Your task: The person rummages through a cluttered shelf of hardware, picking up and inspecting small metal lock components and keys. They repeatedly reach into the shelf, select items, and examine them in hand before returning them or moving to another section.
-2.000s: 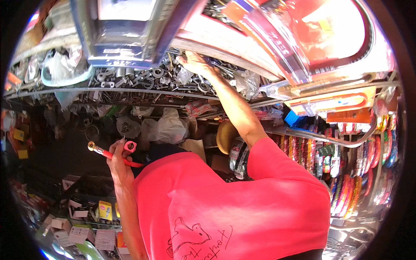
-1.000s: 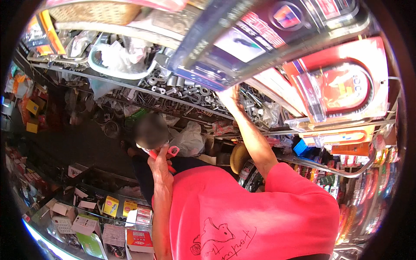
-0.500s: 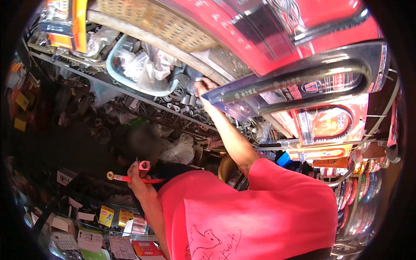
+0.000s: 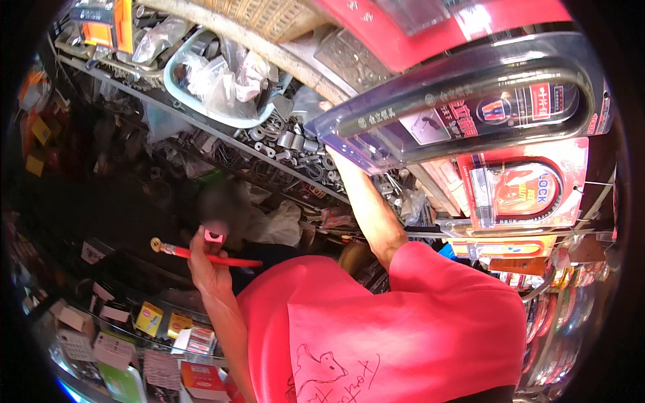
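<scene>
My left hand [image 4: 208, 270] is closed round a red rod [image 4: 225, 260] with a brass-coloured end pointing left. A small pink piece with a hole [image 4: 213, 236] is pinched at its fingertips. My right arm reaches away over a shelf crowded with loose metal parts [image 4: 289, 144]. Most of my right hand [image 4: 325, 106] is hidden behind a hanging packaged U-shaped lock [image 4: 463, 111]; only a bit of it shows, beside a clear plastic bag. Left of that hand stands a light blue basin [image 4: 176, 91] filled with plastic bags [image 4: 218, 84].
Another packaged lock on red card [image 4: 521, 188] hangs at the right. A woven basket [image 4: 269, 17] is at the far edge. A person, blurred and in dark clothing [image 4: 269, 258], is close beyond my left hand. Small boxes [image 4: 149, 319] stand at the lower left.
My left hand has shifted slightly left, and the pink piece has turned in its fingers. My right hand has slipped further behind the packaged lock as the view moved.
</scene>
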`<state>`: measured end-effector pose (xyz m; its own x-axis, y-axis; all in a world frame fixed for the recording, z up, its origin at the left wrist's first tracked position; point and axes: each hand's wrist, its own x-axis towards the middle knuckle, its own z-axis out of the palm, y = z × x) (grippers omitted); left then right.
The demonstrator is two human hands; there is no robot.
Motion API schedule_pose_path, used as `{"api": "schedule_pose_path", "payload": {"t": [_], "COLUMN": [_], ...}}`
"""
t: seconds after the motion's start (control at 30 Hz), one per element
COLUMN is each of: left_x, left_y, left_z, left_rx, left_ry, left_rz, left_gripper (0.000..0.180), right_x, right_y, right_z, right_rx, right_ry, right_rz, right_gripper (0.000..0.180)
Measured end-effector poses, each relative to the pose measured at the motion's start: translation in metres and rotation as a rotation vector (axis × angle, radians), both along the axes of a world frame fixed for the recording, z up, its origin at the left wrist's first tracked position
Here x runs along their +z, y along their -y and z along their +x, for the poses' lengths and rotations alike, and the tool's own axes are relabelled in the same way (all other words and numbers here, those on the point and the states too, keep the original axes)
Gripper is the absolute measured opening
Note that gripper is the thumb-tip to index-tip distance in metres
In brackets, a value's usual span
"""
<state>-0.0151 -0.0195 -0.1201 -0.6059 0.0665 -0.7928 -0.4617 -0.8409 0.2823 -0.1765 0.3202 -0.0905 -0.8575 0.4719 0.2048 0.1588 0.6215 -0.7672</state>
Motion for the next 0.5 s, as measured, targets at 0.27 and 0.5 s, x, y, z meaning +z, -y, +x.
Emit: {"api": "schedule_pose_path", "payload": {"t": [0.27,0.5], "left_x": [0.024,0.026], "left_y": [-0.048,-0.061], "left_z": [0.001,-0.001], "left_rx": [0.046,0.031], "left_ry": [-0.14,-0.09], "left_rz": [0.0,-0.023], "left_gripper": [0.019,0.013], "right_x": [0.025,0.051], "right_y": [-0.059,0.004], "right_z": [0.063,0.078], "right_rx": [-0.039,-0.068], "right_ry": [0.042,0.025], "right_rz": [-0.409,-0.427], "right_gripper": [0.032,0.035]}}
